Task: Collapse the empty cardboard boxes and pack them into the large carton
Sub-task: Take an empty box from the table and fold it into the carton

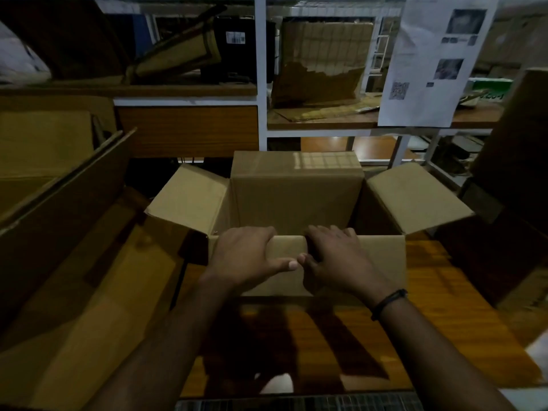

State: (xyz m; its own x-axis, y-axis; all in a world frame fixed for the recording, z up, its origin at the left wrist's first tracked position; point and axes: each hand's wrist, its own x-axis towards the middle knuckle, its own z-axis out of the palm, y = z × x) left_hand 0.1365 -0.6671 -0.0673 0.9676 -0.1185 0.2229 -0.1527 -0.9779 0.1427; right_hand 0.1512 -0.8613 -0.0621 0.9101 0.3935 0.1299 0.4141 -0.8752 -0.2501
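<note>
Dim storeroom, and across the top of the frame runs white metal shelving point(261, 69) with dark wood boards. On it sit a torn, ragged-edged slab of corrugated card point(320, 63) and a black case point(234, 40) with a white barcode label. A printed paper sheet point(430, 63) hangs at the upper right.

Down to the centre now. An open cardboard box point(296, 200), plain matte brown, sits on the glossy orange wood-grain counter point(444, 307). Its far flap stands upright, and the two side flaps splay out left and right like wings.

Both hands are on the near flap point(382, 262), which stands upright. The left hand point(249, 256) has its fingers hooked over the top edge and its thumb flat across the outer face. The right hand point(338, 259) mirrors it, fingers curled over the rim. The two thumb tips almost meet in the middle of the flap, a firm two-handed grip. A thin black band point(388, 302) circles the right wrist.

Off to the left of the frame, big cardboard panels point(89, 292) lean at an angle, smooth and creased. Whether they make up one carton, I can't tell.
</note>
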